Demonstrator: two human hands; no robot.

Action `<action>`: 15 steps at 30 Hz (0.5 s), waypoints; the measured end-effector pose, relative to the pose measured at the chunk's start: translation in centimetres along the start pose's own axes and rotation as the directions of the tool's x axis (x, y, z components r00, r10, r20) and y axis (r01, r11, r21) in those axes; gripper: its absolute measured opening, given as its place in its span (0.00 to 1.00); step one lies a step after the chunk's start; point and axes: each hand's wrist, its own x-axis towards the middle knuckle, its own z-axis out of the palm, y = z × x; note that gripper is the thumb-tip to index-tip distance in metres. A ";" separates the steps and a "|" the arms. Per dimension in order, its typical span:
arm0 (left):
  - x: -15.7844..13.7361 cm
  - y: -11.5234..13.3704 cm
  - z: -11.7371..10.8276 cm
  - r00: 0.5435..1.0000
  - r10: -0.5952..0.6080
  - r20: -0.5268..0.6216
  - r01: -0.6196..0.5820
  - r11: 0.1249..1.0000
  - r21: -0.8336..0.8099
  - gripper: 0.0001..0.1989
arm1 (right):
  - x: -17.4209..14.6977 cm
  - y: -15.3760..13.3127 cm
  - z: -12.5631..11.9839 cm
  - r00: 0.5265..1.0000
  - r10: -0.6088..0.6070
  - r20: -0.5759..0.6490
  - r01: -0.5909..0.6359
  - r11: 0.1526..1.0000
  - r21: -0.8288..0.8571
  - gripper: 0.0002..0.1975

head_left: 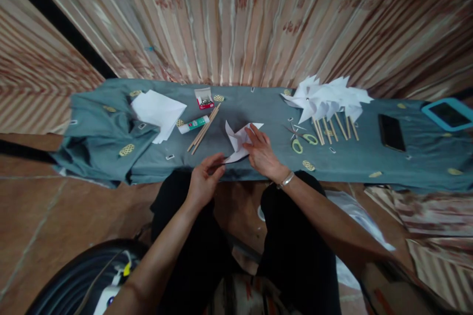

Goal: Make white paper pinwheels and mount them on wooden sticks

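Observation:
A white paper pinwheel, its blades partly folded, lies on the cloth-covered bench in front of me. My left hand pinches the tip of its lower left blade between thumb and fingers. From the right, my right hand grips the paper near the middle, its fingers bent over the folds and hiding part of them. Left of the pinwheel are thin wooden sticks, a glue stick and a small red-and-white box holding shiny metal bits. Scissors with green handles lie to the right.
White paper sheets are stacked at the left. Several finished pinwheels on sticks overlap at the back right. A dark phone and a blue-framed tablet lie farther right. A curtain hangs behind the bench.

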 end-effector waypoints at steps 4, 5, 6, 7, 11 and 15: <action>1.0 0.2 0.7 0.989 -0.130 -0.075 0.109 0.965 -0.238 0.28 | -0.1 0.1 0.2 0.998 0.027 -0.060 -0.026 0.999 0.019 0.17; 1.4 0.5 0.9 0.982 -0.177 -0.058 0.154 0.946 -0.284 0.28 | -0.2 0.1 0.3 0.996 0.045 -0.078 -0.042 0.998 0.041 0.17; 1.7 0.7 1.2 0.974 -0.224 -0.029 0.202 0.924 -0.324 0.27 | -0.3 0.2 0.4 0.993 0.067 -0.098 -0.060 0.996 0.071 0.17; 2.1 0.9 1.6 0.965 -0.264 0.012 0.251 0.900 -0.357 0.24 | -0.4 0.3 0.6 0.989 0.087 -0.116 -0.075 0.992 0.104 0.18; 4.1 1.2 3.2 0.929 -0.301 0.215 0.366 0.836 -0.409 0.14 | -0.7 0.5 0.8 0.977 0.150 -0.152 -0.114 0.968 0.222 0.20; 5.9 0.7 4.5 0.909 -0.300 0.289 0.401 0.818 -0.413 0.14 | -0.9 0.4 0.4 0.971 0.150 -0.186 -0.103 0.965 0.241 0.20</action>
